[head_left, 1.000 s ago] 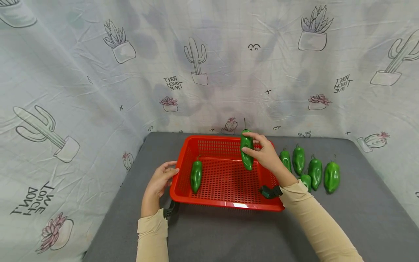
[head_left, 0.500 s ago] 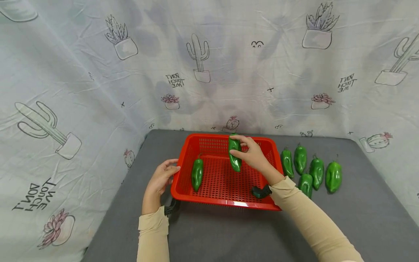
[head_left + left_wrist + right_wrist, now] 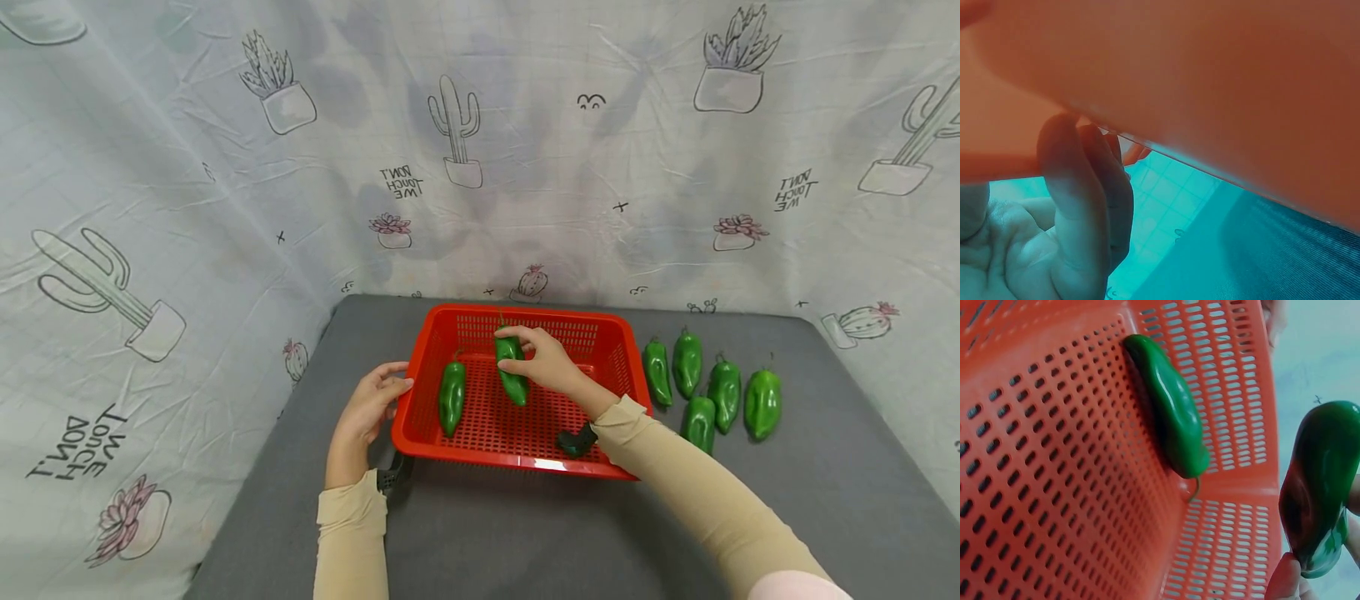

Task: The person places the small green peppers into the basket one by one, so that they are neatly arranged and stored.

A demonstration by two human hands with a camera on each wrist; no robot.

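Note:
A red perforated plastic basket [image 3: 480, 454] stands on the grey table. My left hand [image 3: 369, 405] grips its left rim, and in the left wrist view the fingers [image 3: 1075, 187] curl against the edge from below. My right hand [image 3: 549, 363] pinches a green pepper [image 3: 514, 386] between thumb and fingers above the basket's interior, stem pointing away and tip toward me. To its left, another green pepper [image 3: 452, 398] lies on the basket floor along the left wall. The right wrist view shows the held pepper [image 3: 1322, 481] close up, apart from the one lying inside.
Several more green peppers [image 3: 724, 393] lie on the grey table [image 3: 795, 500] to the right of the basket. A white cloth [image 3: 570, 192] printed with cacti hangs behind the table and along its sides.
My right hand has carried the pepper leftward across the basket and a little lower, closer to the pepper lying inside. My left hand stays on the rim.

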